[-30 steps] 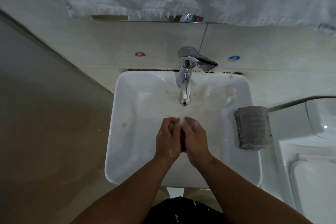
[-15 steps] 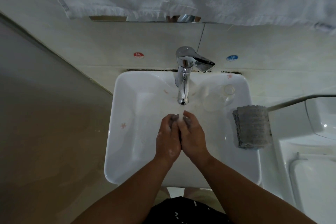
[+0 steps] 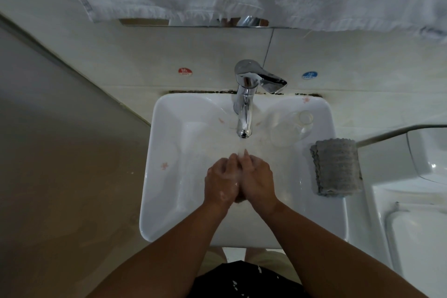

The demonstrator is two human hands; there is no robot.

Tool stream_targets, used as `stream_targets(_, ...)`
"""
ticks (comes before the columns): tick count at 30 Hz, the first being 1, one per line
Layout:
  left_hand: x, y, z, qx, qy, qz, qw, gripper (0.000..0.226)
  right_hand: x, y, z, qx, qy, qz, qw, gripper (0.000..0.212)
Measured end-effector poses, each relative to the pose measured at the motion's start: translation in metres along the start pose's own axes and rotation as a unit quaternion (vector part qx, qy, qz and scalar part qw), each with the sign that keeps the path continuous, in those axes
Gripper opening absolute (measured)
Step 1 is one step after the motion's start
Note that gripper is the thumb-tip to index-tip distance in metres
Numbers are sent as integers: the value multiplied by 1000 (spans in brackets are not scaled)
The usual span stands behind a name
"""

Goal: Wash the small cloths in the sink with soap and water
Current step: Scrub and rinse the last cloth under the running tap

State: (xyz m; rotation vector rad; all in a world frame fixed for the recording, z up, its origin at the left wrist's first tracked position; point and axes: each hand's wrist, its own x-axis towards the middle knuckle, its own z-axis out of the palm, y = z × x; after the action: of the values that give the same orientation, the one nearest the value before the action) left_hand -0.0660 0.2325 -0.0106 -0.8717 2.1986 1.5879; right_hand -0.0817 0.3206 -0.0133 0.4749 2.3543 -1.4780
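White-tiled wall (image 3: pixel 145 60) behind white sink (image 3: pixel 169 201); chrome tap (image 3: pixel 244 109) with running stream. Left hand (image 3: pixel 220 181) and right hand (image 3: pixel 258 180), soapy, palm to palm under stream, fingers curled round small cloth (image 3: pixel 238 200): mostly hidden, dark edge below heels of palms, axis not discernible. Grey folded cloth (image 3: pixel 337 167) on right rim, long axis wall-to-front.

glossy white sink (image 3: pixel 167 152), chrome faucet (image 3: pixel 244 104) — ribbed grey cloth (image 3: pixel 337 167)

The white sink (image 3: pixel 161 133) bears folded grey cloths (image 3: pixel 337 167) on its right rim, a clear dish (image 3: pixel 289 128) behind them.
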Motion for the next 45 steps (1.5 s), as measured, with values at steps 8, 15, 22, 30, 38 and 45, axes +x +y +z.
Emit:
stream_targets(8, -4, 4, -6, -116, -28, -2, 993, 31, 1, 5, -8, 127, -10, 21, 992, 24)
stream_targets(15, -4, 7, -3, -8, -10, 35, 999, 21, -1, 5, -3, 33, -11, -30, 999, 12)
stream_targets(22, 0, 9, -7, -1, 10, 2, 1000, 36, -1, -3, -2, -46, 14, -19, 999, 40)
stream_targets(30, -4, 9, -3, -67, 7, -4, 998, 17, -3, -6, -8, 20, 41, -16, 999, 11)
stream_targets(38, -5, 13, -5, -130, -43, 5, 991, 18, 0, 1, -3, 71, -6, -4, 997, 13)
stream_targets(45, 6, 12, -2, 16, -24, 16, 999, 27, 2, -10, -8, -42, 7, -8, 999, 35)
